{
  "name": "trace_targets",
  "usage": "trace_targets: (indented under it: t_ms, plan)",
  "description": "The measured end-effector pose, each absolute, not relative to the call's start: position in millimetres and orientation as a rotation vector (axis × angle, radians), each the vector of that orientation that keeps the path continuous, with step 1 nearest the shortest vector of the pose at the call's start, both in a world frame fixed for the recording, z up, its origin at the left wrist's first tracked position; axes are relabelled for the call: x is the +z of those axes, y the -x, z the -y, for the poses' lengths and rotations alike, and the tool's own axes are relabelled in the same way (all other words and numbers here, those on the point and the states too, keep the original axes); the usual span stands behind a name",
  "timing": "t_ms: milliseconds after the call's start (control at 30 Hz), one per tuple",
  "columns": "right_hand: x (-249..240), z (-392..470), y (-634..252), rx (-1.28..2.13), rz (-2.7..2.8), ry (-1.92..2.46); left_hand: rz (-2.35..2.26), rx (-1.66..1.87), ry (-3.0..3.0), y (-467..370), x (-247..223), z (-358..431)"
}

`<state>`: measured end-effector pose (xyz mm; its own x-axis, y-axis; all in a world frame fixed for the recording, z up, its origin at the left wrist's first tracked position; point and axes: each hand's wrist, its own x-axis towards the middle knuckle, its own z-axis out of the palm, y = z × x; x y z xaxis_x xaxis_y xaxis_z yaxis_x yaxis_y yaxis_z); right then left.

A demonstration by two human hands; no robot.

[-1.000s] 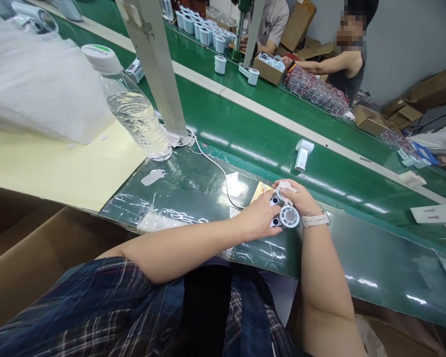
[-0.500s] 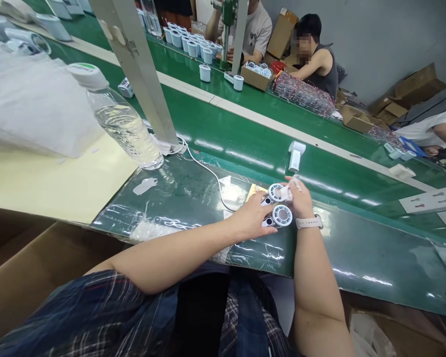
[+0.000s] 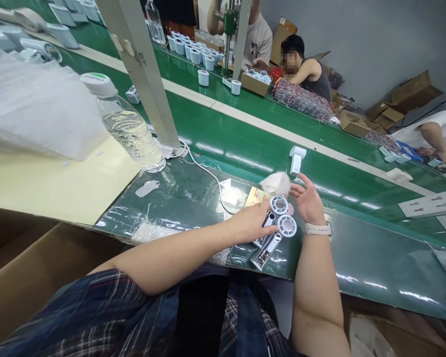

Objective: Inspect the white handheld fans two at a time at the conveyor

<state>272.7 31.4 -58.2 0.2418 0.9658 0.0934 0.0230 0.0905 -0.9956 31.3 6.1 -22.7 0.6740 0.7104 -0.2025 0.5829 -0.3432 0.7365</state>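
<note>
My left hand [image 3: 255, 220] grips two small handheld fans just above the bench. The nearer fan [image 3: 286, 225] has a round pale blue head, and its handle points toward me with the circuit inside showing. Close behind it, the other fan [image 3: 279, 204] has its handle partly covered by my fingers. My right hand [image 3: 311, 202] is open to the right of the fans, fingers spread. A crumpled white cloth or tissue [image 3: 275, 183] is just left of its fingertips; whether they touch I cannot tell. Under the fans' far side lies a yellow note [image 3: 253, 197].
Beyond my right hand, a white fan-shaped housing [image 3: 297, 159] lies on the green conveyor [image 3: 245, 134]. A water bottle [image 3: 130, 129] stands at the left by a metal post [image 3: 143, 69], with a white cable [image 3: 208, 171] nearby. Co-workers sit across the belt among cups and boxes.
My right hand has come away from the white cloth and opened, moving right. The cloth has shifted left and away from me. The fans have turned, so the nearer handle now shows.
</note>
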Motion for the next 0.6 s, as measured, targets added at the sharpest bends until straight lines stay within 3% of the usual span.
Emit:
trace_targets:
  t_ms: [233, 400, 533, 600]
  plan:
    - [-39, -24, -281, 0.636, 0.897, 1.556, -0.946, 0.145, -1.873, -33, -24, -7]
    - [-5, 51, -255, 0.293, 1.085, 1.864, -0.864, 0.062, -1.905, -34, -27, -11]
    - [-2, 119, -216, 0.558, 1.502, 2.193, -0.826, -0.003, -2.148, -37, -29, -13]
    - [-7, 137, -202, 0.492, 1.64, 2.287, -0.761, -0.048, -2.195, -38, -30, -13]
